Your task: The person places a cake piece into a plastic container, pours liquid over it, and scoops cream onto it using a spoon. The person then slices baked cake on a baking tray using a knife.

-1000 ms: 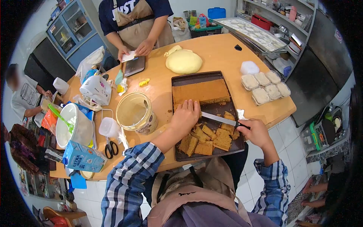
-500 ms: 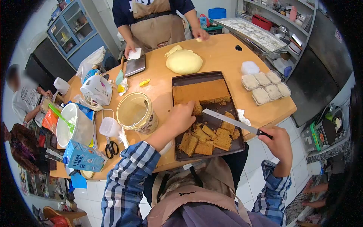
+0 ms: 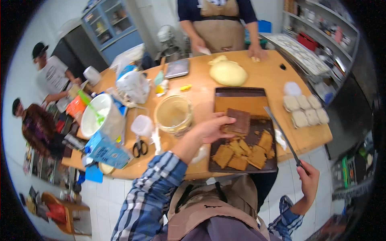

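Observation:
My left hand (image 3: 212, 127) grips a flat piece of cake (image 3: 240, 120) by its left side, tilted so a smooth dark-brown face shows. It is held over a dark baking tray (image 3: 257, 127). A larger slab of brown cake (image 3: 231, 103) fills the tray's far end, and several loose cut pieces (image 3: 257, 156) lie at its near end. To the right of the tray, my right hand (image 3: 309, 178) is closed on the black handle of a long knife (image 3: 286, 138). The blade points up and away, with its tip close to the tray's right edge.
Yellow dough (image 3: 228, 73) rests beyond the tray, before a co-worker in an apron (image 3: 221, 32). Left of the tray are an open tub (image 3: 173, 113), scissors (image 3: 140, 148), a milk carton (image 3: 108, 150) and a white bucket (image 3: 100, 114). Lidded small containers (image 3: 306, 110) stand at right.
My left hand has lifted a cake piece from the tray and turned it, exposing its dark face. The knife has moved away from the cake to the right. The camera view has shifted.

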Tool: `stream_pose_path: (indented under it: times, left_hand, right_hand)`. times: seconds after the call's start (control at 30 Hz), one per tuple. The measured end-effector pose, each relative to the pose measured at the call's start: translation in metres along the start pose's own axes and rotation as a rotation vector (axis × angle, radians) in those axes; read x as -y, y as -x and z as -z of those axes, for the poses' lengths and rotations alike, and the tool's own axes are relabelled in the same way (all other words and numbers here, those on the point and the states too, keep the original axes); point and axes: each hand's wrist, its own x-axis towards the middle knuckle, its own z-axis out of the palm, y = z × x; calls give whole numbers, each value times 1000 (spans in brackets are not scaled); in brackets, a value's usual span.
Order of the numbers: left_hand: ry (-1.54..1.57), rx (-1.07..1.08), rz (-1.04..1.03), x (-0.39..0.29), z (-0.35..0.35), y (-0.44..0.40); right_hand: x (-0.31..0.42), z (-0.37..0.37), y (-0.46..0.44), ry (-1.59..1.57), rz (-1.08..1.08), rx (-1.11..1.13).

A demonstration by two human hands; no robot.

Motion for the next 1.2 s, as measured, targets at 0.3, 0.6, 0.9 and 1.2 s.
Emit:
stream_pose_path:
  times: [0.3, 0.6, 0.9, 1.2]
  left_hand:
    - [382, -15, -123, 34, -21, 11]
    - [592, -95, -211, 52, -34, 6]
    - [773, -97, -231, 63, -42, 9]
    - [856, 72, -293, 80, -26, 10]
  right_hand:
    - [-8, -49, 14, -361, -100, 34]
    - [20, -92, 38, -395, -124, 100]
    - [16, -113, 44, -327, 17, 103]
    - [70, -96, 60, -57, -61, 63]
